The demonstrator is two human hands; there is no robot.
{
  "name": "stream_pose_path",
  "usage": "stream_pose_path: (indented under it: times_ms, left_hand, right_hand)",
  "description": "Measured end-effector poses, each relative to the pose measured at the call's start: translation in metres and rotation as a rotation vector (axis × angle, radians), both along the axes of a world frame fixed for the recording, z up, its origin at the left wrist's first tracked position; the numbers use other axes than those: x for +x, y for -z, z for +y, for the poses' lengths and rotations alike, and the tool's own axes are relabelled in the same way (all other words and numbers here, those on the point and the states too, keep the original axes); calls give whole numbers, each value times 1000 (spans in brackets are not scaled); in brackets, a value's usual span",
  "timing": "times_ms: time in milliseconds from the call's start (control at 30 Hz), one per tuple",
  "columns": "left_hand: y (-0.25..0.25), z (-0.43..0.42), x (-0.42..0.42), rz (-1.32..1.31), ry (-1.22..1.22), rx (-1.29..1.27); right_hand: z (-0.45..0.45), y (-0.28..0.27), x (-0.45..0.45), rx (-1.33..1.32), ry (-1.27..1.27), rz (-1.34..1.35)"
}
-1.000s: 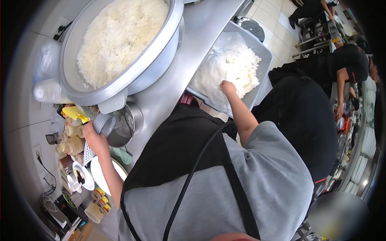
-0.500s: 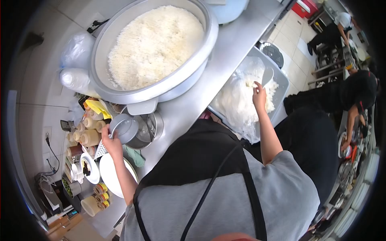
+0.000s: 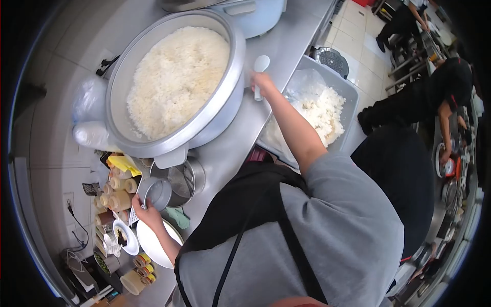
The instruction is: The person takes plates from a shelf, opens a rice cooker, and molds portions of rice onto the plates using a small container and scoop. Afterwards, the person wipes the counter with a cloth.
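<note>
Stainless-steel counter (image 3: 217,148) leaves a bare strip between the large rice pot (image 3: 237,46) and its right edge. Above that strip, the right hand (image 3: 262,83) curls closed around a white rice paddle (image 3: 262,63). White rice (image 3: 179,77) fills much of the pot. Right of the edge, a grey bin (image 3: 352,100) holds plastic and rice. Left and nearer, the left hand (image 3: 148,211) pinches a grey bowl (image 3: 158,194).

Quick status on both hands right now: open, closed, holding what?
Left hand: closed, holding the gray bowl.
Right hand: closed, holding the pale paddle beside the big rice pot.
</note>
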State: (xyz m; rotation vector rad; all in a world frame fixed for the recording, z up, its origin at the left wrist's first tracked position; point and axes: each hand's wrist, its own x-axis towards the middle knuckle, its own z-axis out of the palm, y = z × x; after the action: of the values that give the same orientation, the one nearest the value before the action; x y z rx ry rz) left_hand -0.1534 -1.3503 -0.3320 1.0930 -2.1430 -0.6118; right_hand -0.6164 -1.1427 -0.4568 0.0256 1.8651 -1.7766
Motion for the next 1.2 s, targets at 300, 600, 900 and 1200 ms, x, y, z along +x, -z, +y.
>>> stream_pose_path:
  times_ms: [300, 600, 900, 1200]
  left_hand:
    - [-10, 6, -21, -109, 40, -166]
    - [-1, -2, -12, -51, -21, -167]
    - [10, -11, 2, 623, -178, 692]
    - [-16, -4, 25, 1106, -1, 1164]
  right_hand:
    - [6, -7, 4, -35, 81, 75]
    - [40, -195, -5, 36, 297, 932]
    - [-121, -240, 56, 710, -725, 2109]
    - [-147, -196, 82, 837, -1311, 1918]
